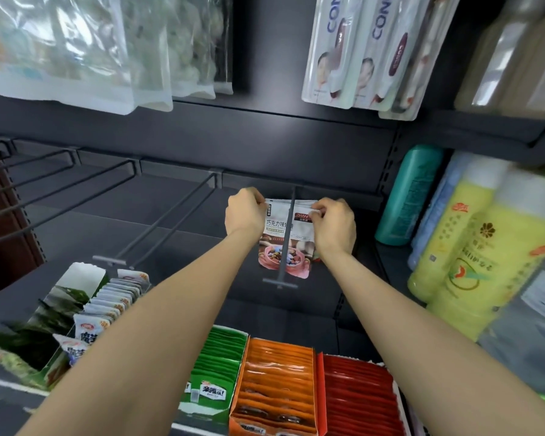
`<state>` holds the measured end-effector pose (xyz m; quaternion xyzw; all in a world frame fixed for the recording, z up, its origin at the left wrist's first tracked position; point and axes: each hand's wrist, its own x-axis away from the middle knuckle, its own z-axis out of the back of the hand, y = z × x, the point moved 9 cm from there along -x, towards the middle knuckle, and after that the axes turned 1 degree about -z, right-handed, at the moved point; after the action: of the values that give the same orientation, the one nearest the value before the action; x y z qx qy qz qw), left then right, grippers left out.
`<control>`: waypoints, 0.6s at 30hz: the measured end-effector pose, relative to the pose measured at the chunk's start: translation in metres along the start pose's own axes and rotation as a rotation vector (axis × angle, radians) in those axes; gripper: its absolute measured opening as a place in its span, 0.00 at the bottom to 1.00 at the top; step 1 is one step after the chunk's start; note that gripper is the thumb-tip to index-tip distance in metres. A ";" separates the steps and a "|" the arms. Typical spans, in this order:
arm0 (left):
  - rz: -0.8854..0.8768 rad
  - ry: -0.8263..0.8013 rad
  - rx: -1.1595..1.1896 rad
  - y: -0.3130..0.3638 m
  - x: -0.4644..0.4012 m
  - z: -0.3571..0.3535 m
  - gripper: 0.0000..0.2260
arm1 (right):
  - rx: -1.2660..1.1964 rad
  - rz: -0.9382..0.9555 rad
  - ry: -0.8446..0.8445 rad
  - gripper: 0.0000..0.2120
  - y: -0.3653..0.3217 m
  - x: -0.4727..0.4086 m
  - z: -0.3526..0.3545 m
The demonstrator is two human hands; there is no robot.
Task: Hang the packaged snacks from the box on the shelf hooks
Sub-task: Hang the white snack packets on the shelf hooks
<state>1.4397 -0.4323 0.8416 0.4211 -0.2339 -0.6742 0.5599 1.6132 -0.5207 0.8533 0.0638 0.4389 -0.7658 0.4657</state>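
Centre frame, left hand (245,212) and right hand (334,224) are pinching the snack packet's (283,237) top corners, hook (286,237) running lengthwise through its middle.

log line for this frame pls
phase: hanging | left hand: pinches snack packet top corner | right hand: pinches other corner | packet on hook

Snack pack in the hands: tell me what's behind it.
Behind the snack pack only the dark shelf back panel shows; the hook's base is partly covered.
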 end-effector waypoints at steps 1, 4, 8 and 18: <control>-0.007 0.005 0.000 -0.001 0.002 0.001 0.06 | 0.009 0.018 -0.003 0.09 -0.002 0.002 0.002; -0.079 0.042 -0.005 0.004 0.017 0.009 0.07 | -0.005 0.055 -0.010 0.14 -0.008 0.013 0.009; -0.133 0.034 0.038 0.003 0.057 0.022 0.06 | -0.124 0.050 -0.133 0.16 -0.015 0.048 0.013; -0.173 -0.188 0.122 -0.068 0.208 0.087 0.05 | -0.198 0.009 -0.499 0.10 -0.034 0.249 0.021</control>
<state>1.3256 -0.6263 0.7708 0.4081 -0.2886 -0.7409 0.4485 1.4550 -0.6936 0.7607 -0.1708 0.3831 -0.7091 0.5668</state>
